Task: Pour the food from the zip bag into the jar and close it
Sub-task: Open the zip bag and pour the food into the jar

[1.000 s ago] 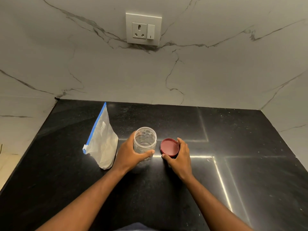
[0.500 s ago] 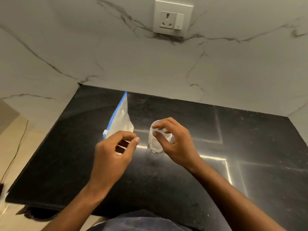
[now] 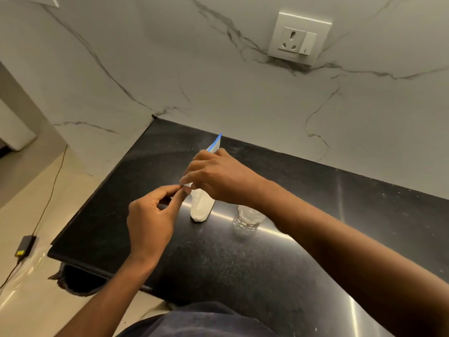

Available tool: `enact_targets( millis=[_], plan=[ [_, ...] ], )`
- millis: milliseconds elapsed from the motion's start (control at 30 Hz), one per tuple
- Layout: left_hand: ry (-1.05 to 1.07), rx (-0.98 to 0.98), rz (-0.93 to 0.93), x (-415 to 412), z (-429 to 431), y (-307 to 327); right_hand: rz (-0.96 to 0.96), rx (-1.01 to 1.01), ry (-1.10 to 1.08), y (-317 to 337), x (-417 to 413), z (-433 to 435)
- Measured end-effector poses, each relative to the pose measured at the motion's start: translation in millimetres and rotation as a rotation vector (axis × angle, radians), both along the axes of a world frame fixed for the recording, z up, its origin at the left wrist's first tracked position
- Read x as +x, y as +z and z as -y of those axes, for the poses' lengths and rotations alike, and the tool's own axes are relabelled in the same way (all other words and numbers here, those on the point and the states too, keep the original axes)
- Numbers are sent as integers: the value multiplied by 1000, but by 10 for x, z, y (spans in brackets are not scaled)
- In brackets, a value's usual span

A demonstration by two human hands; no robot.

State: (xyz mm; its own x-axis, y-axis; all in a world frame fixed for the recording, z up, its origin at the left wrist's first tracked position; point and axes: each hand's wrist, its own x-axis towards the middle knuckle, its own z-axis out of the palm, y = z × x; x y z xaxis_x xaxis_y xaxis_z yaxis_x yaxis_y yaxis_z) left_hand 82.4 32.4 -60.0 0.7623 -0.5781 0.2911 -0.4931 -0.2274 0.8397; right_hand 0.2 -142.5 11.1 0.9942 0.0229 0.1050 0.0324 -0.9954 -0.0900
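The zip bag [image 3: 202,206] stands upright on the black counter [image 3: 243,268], pale food in its lower part and a blue zip strip along the top. My right hand [image 3: 220,177] grips the bag's top edge from above and hides most of the strip. My left hand [image 3: 151,221] pinches thumb and forefinger at the bag's near top corner, touching the right fingertips. The clear jar [image 3: 245,219] stands without a lid just right of the bag, partly hidden under my right forearm. The red lid is out of sight.
The marble wall behind carries a socket plate [image 3: 300,38]. The counter's left edge [image 3: 97,198] drops to a tiled floor, where a cable and a black adapter [image 3: 24,245] lie. A dark object [image 3: 77,280] sits under the counter's near corner.
My right hand left the jar and crossed to the top of the zip bag. My left hand closed in on the bag's near corner. The view swung left and the lid went out of sight.
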Motion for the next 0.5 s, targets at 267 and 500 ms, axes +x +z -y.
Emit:
enact_targets(
  millis=[267, 500],
  plan=[
    [-33, 73, 130, -37, -7, 21, -42, -165, 92, -30, 91, 49],
    [-25, 46, 192, -14, 26, 41, -26, -166, 2, 59, 108, 513]
  ],
)
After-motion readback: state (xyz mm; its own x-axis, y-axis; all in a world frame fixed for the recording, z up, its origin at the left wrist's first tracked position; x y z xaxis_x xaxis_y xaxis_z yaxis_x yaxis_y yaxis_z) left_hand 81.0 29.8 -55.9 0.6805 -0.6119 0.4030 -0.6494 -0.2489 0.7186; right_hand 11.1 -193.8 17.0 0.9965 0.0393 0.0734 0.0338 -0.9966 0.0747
